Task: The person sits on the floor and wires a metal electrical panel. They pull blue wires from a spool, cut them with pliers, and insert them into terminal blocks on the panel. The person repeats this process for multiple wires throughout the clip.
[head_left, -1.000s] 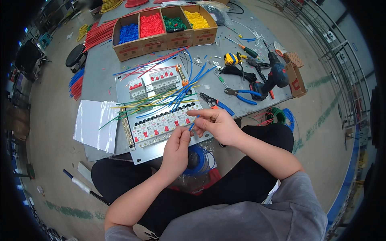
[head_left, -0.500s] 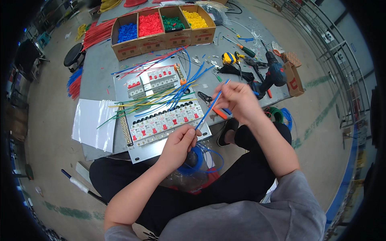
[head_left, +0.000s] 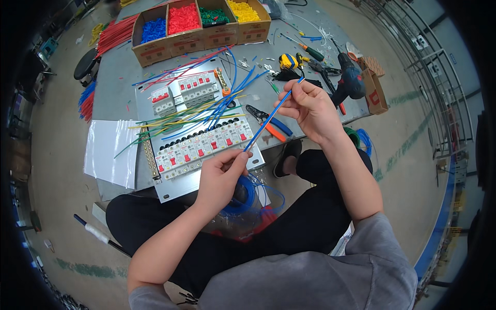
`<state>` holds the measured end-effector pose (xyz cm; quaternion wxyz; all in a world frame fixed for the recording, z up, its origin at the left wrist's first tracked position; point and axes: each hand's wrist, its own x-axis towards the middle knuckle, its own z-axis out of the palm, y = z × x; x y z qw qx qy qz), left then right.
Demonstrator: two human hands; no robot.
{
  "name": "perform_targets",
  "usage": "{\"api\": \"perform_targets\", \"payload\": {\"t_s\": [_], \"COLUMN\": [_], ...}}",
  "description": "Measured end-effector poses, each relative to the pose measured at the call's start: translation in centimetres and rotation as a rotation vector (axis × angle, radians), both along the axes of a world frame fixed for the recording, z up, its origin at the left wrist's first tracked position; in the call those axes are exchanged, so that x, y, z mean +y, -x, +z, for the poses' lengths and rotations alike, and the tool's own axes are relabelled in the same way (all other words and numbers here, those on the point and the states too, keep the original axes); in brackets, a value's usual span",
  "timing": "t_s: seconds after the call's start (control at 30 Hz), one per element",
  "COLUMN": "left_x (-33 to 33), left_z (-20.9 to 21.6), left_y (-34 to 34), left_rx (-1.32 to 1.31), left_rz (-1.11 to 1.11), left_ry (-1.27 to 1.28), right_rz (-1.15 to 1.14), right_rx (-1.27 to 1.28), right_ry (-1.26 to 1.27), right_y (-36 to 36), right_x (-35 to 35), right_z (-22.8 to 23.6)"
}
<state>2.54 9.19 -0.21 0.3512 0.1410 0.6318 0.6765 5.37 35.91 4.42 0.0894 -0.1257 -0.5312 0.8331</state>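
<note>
A blue wire (head_left: pixel 270 118) is stretched slantwise between my two hands, in front of the table edge. Its lower end is pinched by my left hand (head_left: pixel 223 174), closed with thumb and forefinger. My right hand (head_left: pixel 312 111) is closed on the upper end between thumb and fingertips. Beyond my left hand, a metal mounting plate (head_left: pixel 178 191) carries a front row of circuit breakers (head_left: pixel 200 152) with red switches and a shorter rear group (head_left: pixel 199 87). Across the breakers lie loose green and yellow wires (head_left: pixel 170 125) and blue wires (head_left: pixel 227 106).
Wire strippers (head_left: pixel 268 123) with orange and blue handles lie at the right table edge. Behind them are a tape measure (head_left: pixel 288 62) and a cordless drill (head_left: pixel 349 81). A cardboard box (head_left: pixel 173 47) of coloured caps stands far back. A plastic-covered white sheet (head_left: pixel 109 154) lies left.
My right hand has moved slightly up and right and now pinches the wire's upper end. My left hand has shifted a little up and left, keeping its pinch. The whole view has shifted slightly.
</note>
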Motion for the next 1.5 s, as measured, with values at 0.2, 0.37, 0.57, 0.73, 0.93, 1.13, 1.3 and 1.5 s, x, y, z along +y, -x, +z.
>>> {"api": "perform_targets", "payload": {"t_s": [0.2, 0.37, 0.57, 0.73, 0.93, 1.13, 1.3, 1.5], "left_x": [0.1, -0.3, -0.2, -0.8, -1.2, -1.1, -1.6, -4.5], "left_z": [0.1, -0.2, -0.7, -0.8, -1.8, -2.2, -1.9, -5.3], "left_y": [-0.1, 0.1, 0.0, 0.6, 0.5, -0.2, -0.4, -2.1], "left_rx": [-0.025, -0.025, 0.007, -0.041, -0.005, 0.07, 0.116, -0.039], "left_rz": [0.023, 0.072, 0.061, 0.084, -0.002, -0.026, -0.062, -0.062], "left_ry": [0.022, 0.049, 0.093, 0.111, 0.115, 0.137, 0.077, -0.057], "right_rz": [0.006, 0.094, -0.227, -0.481, 0.494, 0.499, 0.373, 0.293], "right_rx": [-0.015, -0.135, -0.18, 0.2, 0.45, 0.534, 0.507, 0.409], "right_ry": [0.005, -0.04, -0.421, -1.459, -1.631, -1.646, -1.773, -1.629], "right_y": [-0.2, 1.0, 6.2, 5.2, 0.0, 0.1, 0.4, 3.4], "right_x": [-0.1, 3.3, 9.9, 5.1, -6.1, -6.2, -4.5, 2.4], "right_z": [0.2, -0.2, -3.1, -1.1, -0.1, -1.3, 1.2, 3.3]}}
